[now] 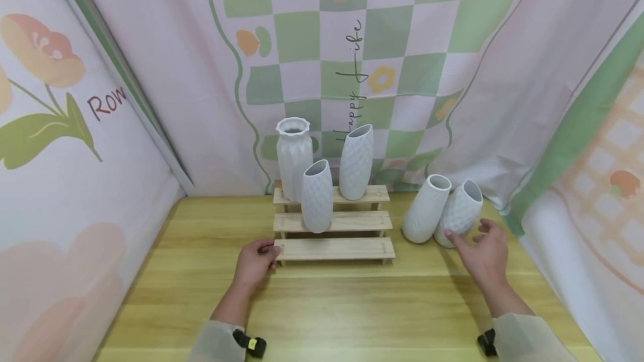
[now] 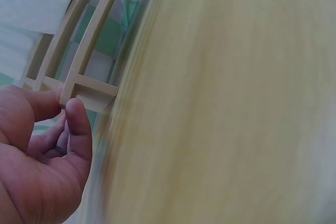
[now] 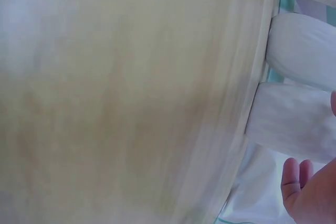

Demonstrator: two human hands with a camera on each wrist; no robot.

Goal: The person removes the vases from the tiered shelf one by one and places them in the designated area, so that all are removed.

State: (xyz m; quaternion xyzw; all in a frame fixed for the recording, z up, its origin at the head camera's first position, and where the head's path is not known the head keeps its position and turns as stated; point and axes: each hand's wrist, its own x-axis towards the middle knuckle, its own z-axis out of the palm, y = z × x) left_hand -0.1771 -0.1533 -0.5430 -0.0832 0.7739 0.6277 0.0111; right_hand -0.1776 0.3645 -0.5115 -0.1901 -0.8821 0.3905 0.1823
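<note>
Left hand: at near left corner of the wooden stand, I see thumb and finger pinching it.
Right hand: right of the stand, thumb apart from bent fingers.
Forearms: nearer than the stand, both stretched forward.

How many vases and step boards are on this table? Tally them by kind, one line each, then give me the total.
White vases: 5
Wooden step boards: 3
Total: 8
</note>
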